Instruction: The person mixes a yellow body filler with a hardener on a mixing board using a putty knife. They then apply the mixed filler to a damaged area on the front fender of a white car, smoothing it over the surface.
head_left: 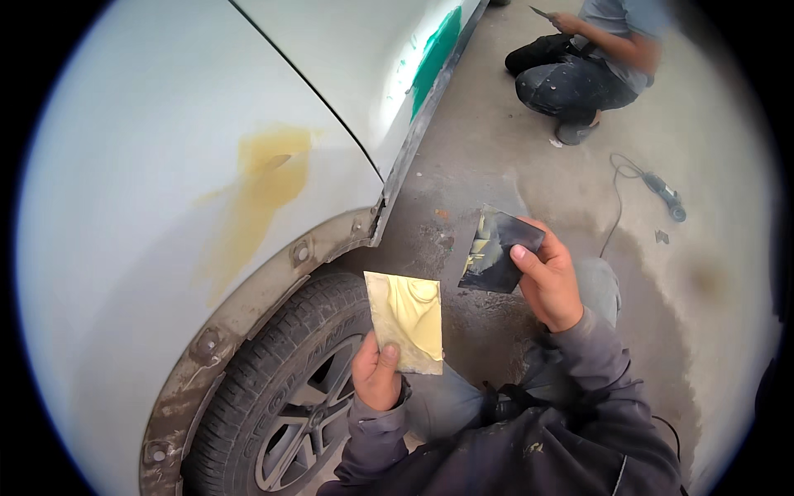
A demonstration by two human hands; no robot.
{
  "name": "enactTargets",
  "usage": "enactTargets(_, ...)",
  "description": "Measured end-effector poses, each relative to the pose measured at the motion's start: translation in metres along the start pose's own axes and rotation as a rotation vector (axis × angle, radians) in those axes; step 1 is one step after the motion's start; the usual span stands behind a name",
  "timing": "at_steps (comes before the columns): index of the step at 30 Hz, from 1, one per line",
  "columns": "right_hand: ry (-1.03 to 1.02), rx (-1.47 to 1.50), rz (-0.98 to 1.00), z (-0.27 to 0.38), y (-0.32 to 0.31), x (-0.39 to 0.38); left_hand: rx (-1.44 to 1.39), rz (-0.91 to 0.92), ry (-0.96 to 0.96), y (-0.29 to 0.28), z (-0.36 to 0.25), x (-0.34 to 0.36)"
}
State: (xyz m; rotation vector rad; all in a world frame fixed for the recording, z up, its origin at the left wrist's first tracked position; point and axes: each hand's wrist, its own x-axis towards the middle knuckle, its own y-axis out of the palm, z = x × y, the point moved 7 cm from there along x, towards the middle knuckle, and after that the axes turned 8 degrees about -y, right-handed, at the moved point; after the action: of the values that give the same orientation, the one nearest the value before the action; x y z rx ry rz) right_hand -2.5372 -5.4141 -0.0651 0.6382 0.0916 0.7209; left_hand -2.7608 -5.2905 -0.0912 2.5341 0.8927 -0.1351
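Observation:
My left hand (378, 374) grips the lower left corner of a flat rectangular board (382, 322), its thumb on the face. Pale yellow body filler (420, 314) lies smeared thick over that board. In my right hand (547, 277) is a black rectangular spreader (501, 255), pinched with the thumb on top and the other fingers behind it. Yellow streaks mark the spreader's left side. The two tools are apart, in front of my body. To the left, a yellow filler patch (277, 169) covers part of the white car panel (149, 215), with a thin smear running down from it.
Below the panel are the bare wheel arch edge (207, 341) and the tire (281, 351). A green patch (434, 62) marks the door farther ahead. At the far right a co-worker (579, 74) squats holding a blade-like tool. A corded power tool (664, 197) lies on the concrete floor.

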Motion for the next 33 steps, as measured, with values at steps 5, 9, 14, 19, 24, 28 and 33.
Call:
enactTargets(5, 0.05, 0.199, 0.267, 0.017, 0.015, 0.028, 0.049, -0.02, 0.011, 0.041, 0.017, 0.036)
enactTargets(9, -0.07, -0.689, 0.53, 0.003, -0.013, 0.021, -0.026, -0.068, 0.046, 0.049, 0.011, 0.054)
enactTargets(14, -0.861, -1.125, 0.364, 0.038, -0.001, 0.014, 0.168, -0.093, 0.02, 0.049, 0.007, 0.063)
enactTargets(19, -0.918, -1.285, 0.555, 0.015, 0.025, -0.022, 0.25, -0.147, 0.073, 0.051, -0.006, 0.063)
enactTargets(24, -0.396, -1.01, 0.589, -0.009, 0.016, -0.03, 0.502, -0.345, 0.186, 0.021, -0.028, 0.053)
enactTargets(28, 0.226, 0.087, -0.184, -0.06, -0.02, 0.006, 0.454, -0.379, 0.269, -0.001, -0.033, 0.033)
enactTargets(33, -0.057, -0.12, -0.115, -0.093, 0.025, 0.058, 0.35, -0.404, 0.158, -0.035, -0.034, -0.011)
